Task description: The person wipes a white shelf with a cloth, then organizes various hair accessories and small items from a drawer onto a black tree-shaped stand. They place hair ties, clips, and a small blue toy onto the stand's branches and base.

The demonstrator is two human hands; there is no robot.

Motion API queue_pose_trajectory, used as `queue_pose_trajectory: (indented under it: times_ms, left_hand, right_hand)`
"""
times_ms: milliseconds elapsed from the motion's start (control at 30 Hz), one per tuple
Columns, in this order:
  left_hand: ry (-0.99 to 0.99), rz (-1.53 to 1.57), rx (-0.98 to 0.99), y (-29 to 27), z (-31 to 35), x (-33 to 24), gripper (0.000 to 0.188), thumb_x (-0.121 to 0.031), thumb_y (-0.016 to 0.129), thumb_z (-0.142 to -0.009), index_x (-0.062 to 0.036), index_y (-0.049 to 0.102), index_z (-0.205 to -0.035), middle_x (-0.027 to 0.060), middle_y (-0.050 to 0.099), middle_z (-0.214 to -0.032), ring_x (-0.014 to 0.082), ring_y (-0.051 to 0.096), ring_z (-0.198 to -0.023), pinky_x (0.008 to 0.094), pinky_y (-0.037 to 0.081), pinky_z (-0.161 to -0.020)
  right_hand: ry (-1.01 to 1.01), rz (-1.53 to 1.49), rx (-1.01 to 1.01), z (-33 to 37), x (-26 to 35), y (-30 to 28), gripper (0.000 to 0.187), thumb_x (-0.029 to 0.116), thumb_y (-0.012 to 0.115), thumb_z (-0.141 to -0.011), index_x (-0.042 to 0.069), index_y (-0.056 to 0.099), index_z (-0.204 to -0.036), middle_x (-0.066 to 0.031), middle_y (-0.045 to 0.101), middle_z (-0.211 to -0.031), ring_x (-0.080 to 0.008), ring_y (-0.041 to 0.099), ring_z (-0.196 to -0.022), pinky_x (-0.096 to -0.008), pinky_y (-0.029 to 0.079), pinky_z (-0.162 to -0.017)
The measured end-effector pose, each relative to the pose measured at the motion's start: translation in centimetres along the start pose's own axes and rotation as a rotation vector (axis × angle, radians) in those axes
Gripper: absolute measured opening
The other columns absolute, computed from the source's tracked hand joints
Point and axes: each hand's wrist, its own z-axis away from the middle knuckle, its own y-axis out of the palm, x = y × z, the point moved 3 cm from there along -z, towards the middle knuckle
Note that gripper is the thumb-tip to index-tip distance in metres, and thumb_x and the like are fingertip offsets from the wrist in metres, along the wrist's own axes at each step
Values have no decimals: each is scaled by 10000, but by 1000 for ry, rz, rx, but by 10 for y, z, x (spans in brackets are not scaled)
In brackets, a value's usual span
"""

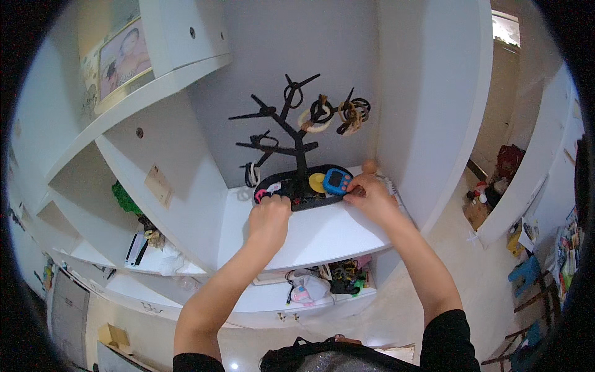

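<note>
A black jewelry stand (302, 158) shaped like a tree rises from an oval tray (304, 205) on a white shelf. Hair ties and bracelets (353, 116) hang on its branches. My left hand (270, 220) is closed at the tray's front left, knuckles up, beside a pink item (261, 194); its fingertips are hidden. At the tray's right end, my right hand (374, 199) has thumb and fingers closed at the edge of a small blue device (336, 181) with a screen and red buttons. A yellow round piece (317, 182) lies left of the device.
A small orange-brown ball (369, 166) sits behind my right hand. White partitions (427, 118) stand on both sides. A lower shelf holds a bagged bundle (308, 287) and dark clutter. Left are cubbies with a green item (126, 198) and a framed picture (124, 59).
</note>
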Motion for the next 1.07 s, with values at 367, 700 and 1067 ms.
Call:
queue_pose_trajectory:
  times_ms: [367, 700, 1067]
  left_hand:
    - [34, 168, -248, -31, 11, -11, 252, -153, 701, -703, -28, 616, -906, 107, 586, -800, 275, 593, -757, 361, 488, -613]
    - [147, 276, -343, -29, 145, -5, 111, -70, 715, -696, -67, 619, -751, 52, 574, -623, 202, 523, -493, 293, 403, -442]
    - [-436, 669, 333, 164, 239, 13, 225, -87, 612, -800, -42, 627, -1020, 159, 637, -952, 218, 606, -648, 343, 492, -604]
  right_hand:
    - [-338, -46, -183, 10, 16, -18, 148, 63, 631, -761, 44, 614, -907, -124, 601, -965, -265, 591, -839, -348, 474, -745]
    - [-361, -201, 71, 154, 13, 8, 70, 95, 658, -758, 36, 656, -797, -77, 636, -748, -221, 613, -676, -309, 480, -579]
    - [213, -171, 418, 254, -157, 205, 235, 113, 633, -798, 74, 622, -1029, -114, 546, -1163, -228, 630, -859, -331, 516, -772]
